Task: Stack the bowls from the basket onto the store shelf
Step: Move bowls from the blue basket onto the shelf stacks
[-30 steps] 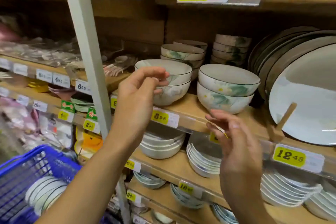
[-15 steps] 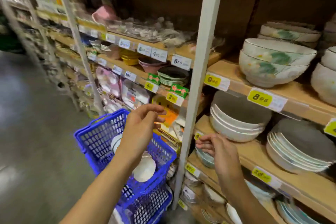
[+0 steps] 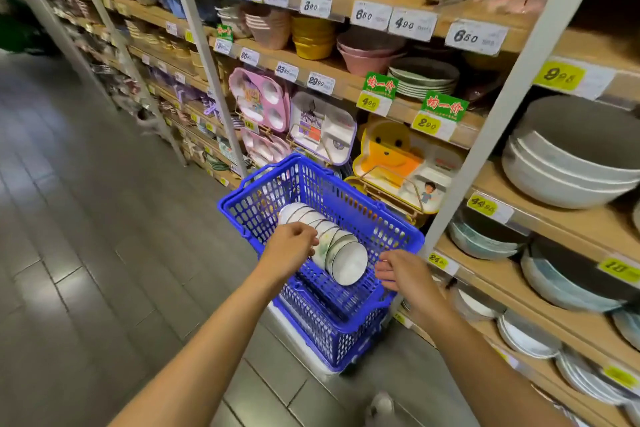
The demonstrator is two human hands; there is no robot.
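A blue plastic basket [image 3: 388, 229] stands on the floor by the shelving. Inside it a row of white bowls [image 3: 341, 253] with dark rims lies on its side, nested together. My left hand [image 3: 291, 248] is over the basket's left rim, fingers curled and touching the left side of the bowl row. My right hand [image 3: 398, 270] hovers at the basket's right rim, fingers loosely bent, holding nothing. The wooden store shelf [image 3: 568, 218] with stacks of large white bowls [image 3: 568, 166] runs along the right.
A white upright post [image 3: 502, 114] stands just behind the basket. Shelves carry pink and yellow bowls [image 3: 311, 35], children's divided trays [image 3: 322, 128] and price tags. Grey tiled floor [image 3: 86, 236] stretches to the left. Lower shelves at right hold plate stacks [image 3: 526, 336].
My view swung from the shelf down and left to the basket. Both hands dropped from shelf height to the basket; my left hand now touches the bowls.
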